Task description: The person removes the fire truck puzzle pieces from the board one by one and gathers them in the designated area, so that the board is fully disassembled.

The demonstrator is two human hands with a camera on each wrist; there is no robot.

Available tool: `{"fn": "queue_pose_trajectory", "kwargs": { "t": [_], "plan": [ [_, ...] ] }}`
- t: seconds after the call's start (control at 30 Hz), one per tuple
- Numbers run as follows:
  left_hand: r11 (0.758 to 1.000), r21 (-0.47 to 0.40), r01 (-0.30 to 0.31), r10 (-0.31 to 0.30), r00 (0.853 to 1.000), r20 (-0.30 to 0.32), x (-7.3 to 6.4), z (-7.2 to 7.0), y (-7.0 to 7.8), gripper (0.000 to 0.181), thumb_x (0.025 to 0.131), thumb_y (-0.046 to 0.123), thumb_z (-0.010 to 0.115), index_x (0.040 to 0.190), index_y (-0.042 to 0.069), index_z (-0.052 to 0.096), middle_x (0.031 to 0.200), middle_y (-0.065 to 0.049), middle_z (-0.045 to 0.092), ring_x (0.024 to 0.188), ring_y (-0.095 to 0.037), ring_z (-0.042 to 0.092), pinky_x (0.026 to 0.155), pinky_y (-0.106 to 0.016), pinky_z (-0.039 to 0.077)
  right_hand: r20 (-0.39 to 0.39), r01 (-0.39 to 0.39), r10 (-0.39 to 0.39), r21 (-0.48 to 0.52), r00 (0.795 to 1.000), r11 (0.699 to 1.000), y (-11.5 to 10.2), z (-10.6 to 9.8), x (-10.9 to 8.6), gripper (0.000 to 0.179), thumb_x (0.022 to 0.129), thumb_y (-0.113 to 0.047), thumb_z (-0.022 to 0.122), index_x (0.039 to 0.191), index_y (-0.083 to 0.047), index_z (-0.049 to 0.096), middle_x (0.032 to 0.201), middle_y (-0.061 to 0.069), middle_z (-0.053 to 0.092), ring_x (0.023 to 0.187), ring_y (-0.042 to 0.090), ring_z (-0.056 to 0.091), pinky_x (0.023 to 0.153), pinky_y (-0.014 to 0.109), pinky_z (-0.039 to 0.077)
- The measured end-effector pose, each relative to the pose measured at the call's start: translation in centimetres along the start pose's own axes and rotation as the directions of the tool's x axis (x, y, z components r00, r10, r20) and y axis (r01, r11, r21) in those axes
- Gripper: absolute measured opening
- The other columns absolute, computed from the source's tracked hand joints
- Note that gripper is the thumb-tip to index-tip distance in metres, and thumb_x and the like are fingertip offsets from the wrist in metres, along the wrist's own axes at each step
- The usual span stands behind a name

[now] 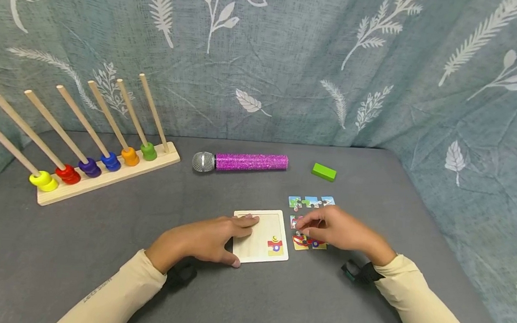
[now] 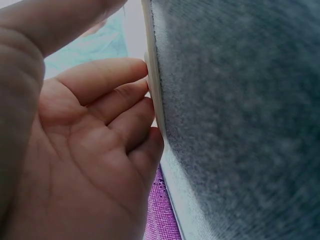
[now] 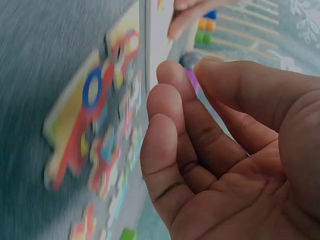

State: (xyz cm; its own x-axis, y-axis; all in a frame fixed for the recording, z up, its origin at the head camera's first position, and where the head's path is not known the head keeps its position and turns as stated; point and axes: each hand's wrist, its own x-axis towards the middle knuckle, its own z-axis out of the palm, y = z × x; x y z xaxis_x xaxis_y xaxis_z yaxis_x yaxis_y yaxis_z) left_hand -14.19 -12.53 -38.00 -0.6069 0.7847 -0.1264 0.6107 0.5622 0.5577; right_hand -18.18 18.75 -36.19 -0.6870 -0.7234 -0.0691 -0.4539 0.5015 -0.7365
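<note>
A square wooden puzzle tray point(image 1: 256, 249) lies flat on the table, with one puzzle piece point(image 1: 275, 248) set in its near right corner. My left hand point(image 1: 212, 237) rests over the tray's left side, fingers on its surface and thumb at the near left corner. In the left wrist view, the fingertips touch the tray's edge point(image 2: 154, 85). My right hand point(image 1: 340, 228) hovers over loose puzzle pieces point(image 1: 300, 242) right of the tray, partly hiding them. In the right wrist view its fingers point(image 3: 159, 145) are loosely bent, with nothing visible between them and the thumb.
A purple glittery microphone point(image 1: 251, 162) lies behind the tray. A green block point(image 1: 323, 172) sits at the back right. At the left stands a wooden peg rack point(image 1: 108, 175) with coloured rings on tall pegs. A patterned curtain point(image 1: 262, 83) hangs behind the table.
</note>
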Motion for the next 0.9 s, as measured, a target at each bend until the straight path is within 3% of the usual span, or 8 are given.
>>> {"fn": "queue_pose_trajectory", "kwargs": {
  "t": [0.27, 0.53, 0.77, 0.9],
  "plan": [
    [1.0, -0.005, 0.017, -0.017, 1.0, 0.014, 0.2, 0.0, 0.2, 0.07, 0.084, 0.02, 0.077, 0.141, -0.004, 0.046, 0.155, -0.015, 0.029, 0.142, -0.03, 0.027, 0.112, -0.045, 0.03, 0.026, 0.056, -0.057, 0.04, 0.998, 0.998, -0.7, 1.2, 1.2, 0.016, 0.091, -0.002, 0.064, 0.104, -0.003, 0.074, 0.094, 0.001, 0.072, 0.074, 0.006, 0.058, 0.062, 0.022, 0.05],
    [0.999, 0.018, 0.026, -0.026, 1.0, 0.009, 0.4, 0.0, 0.4, 0.069, 0.084, 0.019, 0.077, 0.142, -0.003, 0.047, 0.155, -0.016, 0.03, 0.142, -0.034, 0.027, 0.112, -0.048, 0.028, 0.043, 0.084, -0.085, 0.042, 0.995, 0.996, -0.7, 1.7, 1.7, 0.021, 0.092, 0.0, 0.062, 0.109, -0.002, 0.073, 0.088, 0.001, 0.07, 0.059, 0.003, 0.047, 0.051, 0.019, 0.04],
    [1.0, -0.001, 0.026, -0.026, 1.0, 0.014, 0.2, -0.1, 0.2, 0.071, 0.084, 0.019, 0.077, 0.142, -0.004, 0.045, 0.155, -0.015, 0.029, 0.142, -0.032, 0.026, 0.112, -0.047, 0.028, 0.076, 0.068, -0.072, 0.056, 0.994, 0.996, -1.0, 2.0, 2.3, 0.021, 0.091, -0.002, 0.065, 0.11, -0.001, 0.073, 0.103, 0.002, 0.072, 0.084, 0.005, 0.062, 0.074, 0.023, 0.053],
    [1.0, -0.004, 0.021, -0.02, 1.0, 0.015, 0.2, -0.1, 0.1, 0.07, 0.083, 0.019, 0.078, 0.142, -0.004, 0.046, 0.155, -0.015, 0.03, 0.142, -0.031, 0.027, 0.112, -0.048, 0.029, 0.081, 0.072, -0.077, 0.063, 0.994, 0.995, -1.0, 2.3, 2.4, 0.021, 0.091, -0.001, 0.065, 0.11, -0.001, 0.072, 0.103, 0.002, 0.072, 0.085, 0.007, 0.063, 0.076, 0.025, 0.054]
  ]
}}
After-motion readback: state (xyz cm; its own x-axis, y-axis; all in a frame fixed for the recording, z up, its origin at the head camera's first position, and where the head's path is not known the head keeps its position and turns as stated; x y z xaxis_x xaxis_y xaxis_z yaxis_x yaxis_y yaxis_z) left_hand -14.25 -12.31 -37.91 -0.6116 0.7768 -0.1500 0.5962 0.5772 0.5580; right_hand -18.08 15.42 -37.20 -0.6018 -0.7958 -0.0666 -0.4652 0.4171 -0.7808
